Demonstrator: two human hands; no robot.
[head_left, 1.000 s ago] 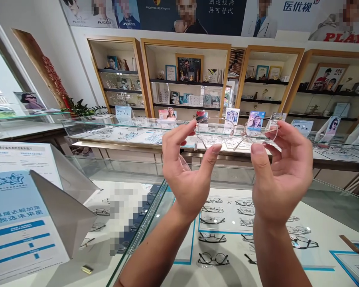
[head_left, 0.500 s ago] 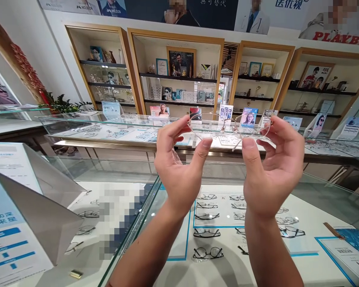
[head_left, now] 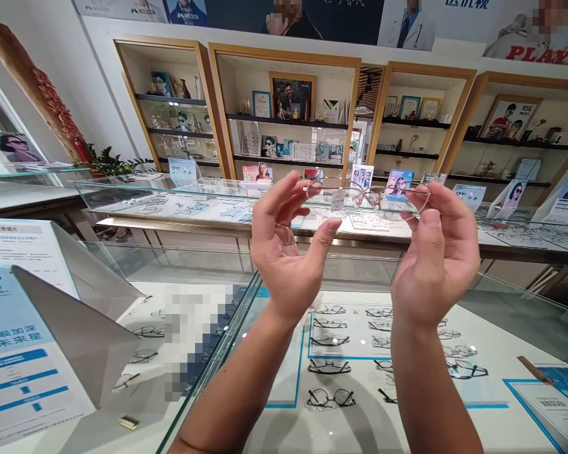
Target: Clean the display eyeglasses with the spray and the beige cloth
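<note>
A pair of thin-rimmed eyeglasses is held up in front of me, above the glass display case. A small pale tag hangs from the frame near its left part. My left hand has the left end at its index and middle fingertips, with the thumb standing away from them. On the other end, my right hand closes thumb and fingers around the frame. Exactly how the left fingers grip is partly hidden. Below the hands, rows of eyeglasses lie in the case.
A folded white and blue sign stands on the left, with a small gold-coloured piece near it. A blue-edged card lies at the right. Beyond is another glass counter with upright signs, then wood-framed shelves.
The eyeglasses have turned in my hands; the temple that pointed down toward my thumbs now lies more level. My right thumb has moved up and right onto the frame. The view has shifted slightly.
</note>
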